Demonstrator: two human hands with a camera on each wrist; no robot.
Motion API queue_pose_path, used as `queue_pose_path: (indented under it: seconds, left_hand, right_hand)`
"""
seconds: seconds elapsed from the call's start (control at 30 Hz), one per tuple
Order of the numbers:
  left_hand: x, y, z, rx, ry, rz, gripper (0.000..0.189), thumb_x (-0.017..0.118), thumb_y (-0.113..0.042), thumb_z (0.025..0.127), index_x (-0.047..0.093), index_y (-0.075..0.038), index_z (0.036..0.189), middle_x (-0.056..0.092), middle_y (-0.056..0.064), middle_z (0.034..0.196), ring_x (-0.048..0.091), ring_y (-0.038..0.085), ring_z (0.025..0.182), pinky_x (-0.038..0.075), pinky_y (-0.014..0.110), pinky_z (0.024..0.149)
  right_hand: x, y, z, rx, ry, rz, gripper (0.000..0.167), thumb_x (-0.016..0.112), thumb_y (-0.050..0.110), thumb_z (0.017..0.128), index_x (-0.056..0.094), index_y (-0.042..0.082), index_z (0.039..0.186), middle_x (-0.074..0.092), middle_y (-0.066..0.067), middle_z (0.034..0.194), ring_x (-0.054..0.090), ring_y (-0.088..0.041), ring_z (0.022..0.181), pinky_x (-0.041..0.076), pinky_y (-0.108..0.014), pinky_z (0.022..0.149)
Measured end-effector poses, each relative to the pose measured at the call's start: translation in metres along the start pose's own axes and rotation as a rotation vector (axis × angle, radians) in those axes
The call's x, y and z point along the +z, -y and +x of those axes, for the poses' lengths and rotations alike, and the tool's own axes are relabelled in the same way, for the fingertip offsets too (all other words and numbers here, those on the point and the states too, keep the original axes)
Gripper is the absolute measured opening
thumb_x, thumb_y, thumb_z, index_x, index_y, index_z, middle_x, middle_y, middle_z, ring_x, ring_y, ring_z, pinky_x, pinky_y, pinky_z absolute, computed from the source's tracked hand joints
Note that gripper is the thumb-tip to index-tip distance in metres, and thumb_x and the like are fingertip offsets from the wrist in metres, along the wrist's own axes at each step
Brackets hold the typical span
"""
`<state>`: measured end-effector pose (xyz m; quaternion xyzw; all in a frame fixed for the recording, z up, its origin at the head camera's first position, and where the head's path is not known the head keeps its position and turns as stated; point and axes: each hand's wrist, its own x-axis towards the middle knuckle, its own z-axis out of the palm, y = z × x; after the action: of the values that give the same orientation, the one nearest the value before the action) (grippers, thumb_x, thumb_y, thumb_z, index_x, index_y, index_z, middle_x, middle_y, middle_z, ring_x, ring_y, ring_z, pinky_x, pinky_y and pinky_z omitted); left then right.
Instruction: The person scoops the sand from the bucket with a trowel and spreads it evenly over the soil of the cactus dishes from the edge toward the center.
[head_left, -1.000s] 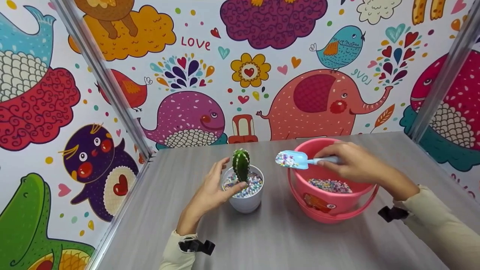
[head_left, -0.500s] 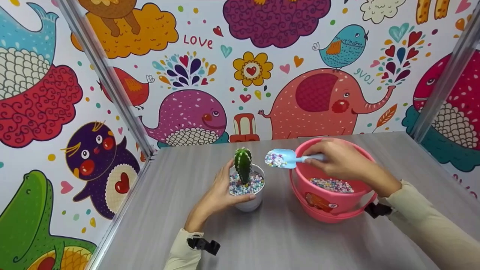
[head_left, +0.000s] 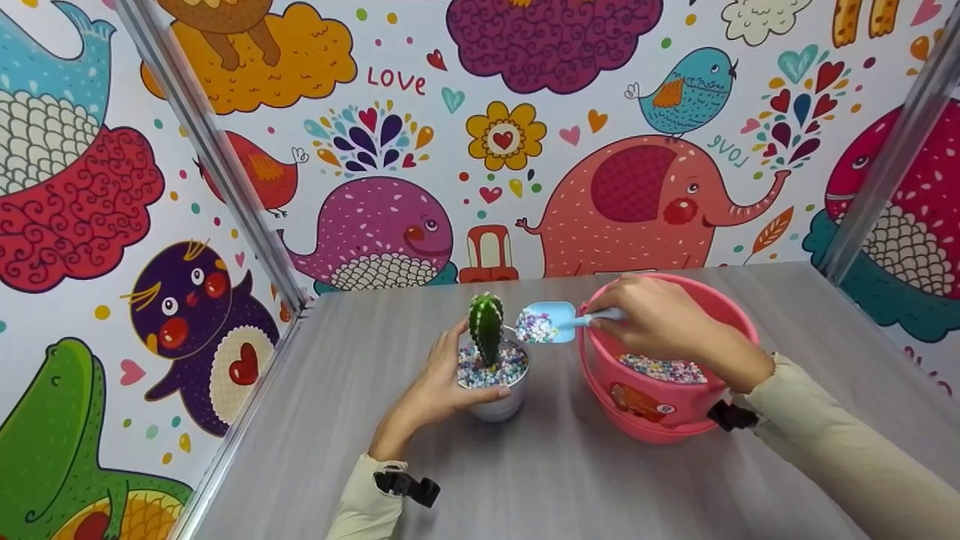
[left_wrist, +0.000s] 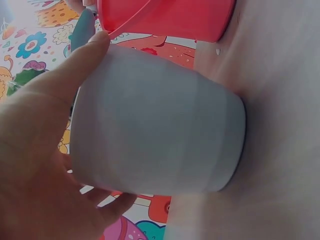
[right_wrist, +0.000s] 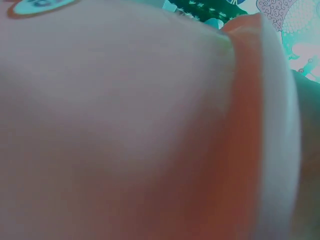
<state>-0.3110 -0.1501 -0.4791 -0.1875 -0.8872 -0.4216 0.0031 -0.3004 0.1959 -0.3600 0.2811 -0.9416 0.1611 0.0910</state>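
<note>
My left hand holds a small white flowerpot, thumb at the near side of its rim and fingers round the far left side. In the left wrist view the pot stands on the table with the thumb on its rim. A green cactus rises from multicoloured beads in the pot. With my right hand I grip the handle of a light blue scoop. Beads fill the scoop's front end, which overlaps the pot's right rim in the head view.
A pink bucket stands right of the pot, beneath my right hand, with more beads inside. Its wall fills most of the right wrist view. Cartoon-printed panels border the grey table at the back and sides.
My left hand has come onto the pot, its thumb moving from over the beads to the near rim. The right hand has carried the loaded scoop left, from over the bucket to the pot's edge.
</note>
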Motion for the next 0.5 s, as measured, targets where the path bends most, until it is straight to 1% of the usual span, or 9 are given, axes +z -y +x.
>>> queue_pose_path:
  seconds: [0.13,0.3,0.5]
  left_hand:
    - [0.0,0.002,0.0,-0.006,0.004,-0.01,0.125,0.093,-0.062,0.075,0.023,-0.025,0.171,0.032,0.014,0.172,0.036,0.038,0.158,0.036,0.071,0.125]
    - [0.0,0.003,0.001,0.009,0.007,-0.009,0.125,0.094,-0.061,0.075,0.024,-0.022,0.171,0.032,0.014,0.171,0.036,0.035,0.157,0.036,0.068,0.125]
    - [-0.002,0.007,0.002,0.032,0.014,-0.026,0.124,0.094,-0.059,0.076,0.024,-0.021,0.171,0.032,0.016,0.172,0.037,0.038,0.158,0.037,0.067,0.125]
  right_hand:
    - [0.0,0.006,0.004,-0.038,-0.008,-0.047,0.025,0.088,0.02,0.09,0.086,0.017,0.114,0.081,0.0,0.109,0.071,-0.022,0.101,0.065,-0.042,0.082]
    - [0.001,0.011,0.009,-0.075,-0.014,-0.09,0.026,0.09,0.02,0.087,0.087,0.017,0.113,0.08,-0.002,0.107,0.07,-0.022,0.097,0.064,-0.039,0.075]
    - [0.005,0.017,0.014,-0.068,-0.007,-0.11,0.026,0.091,0.021,0.088,0.087,0.016,0.113,0.079,-0.004,0.107,0.07,-0.023,0.096,0.065,-0.039,0.073]
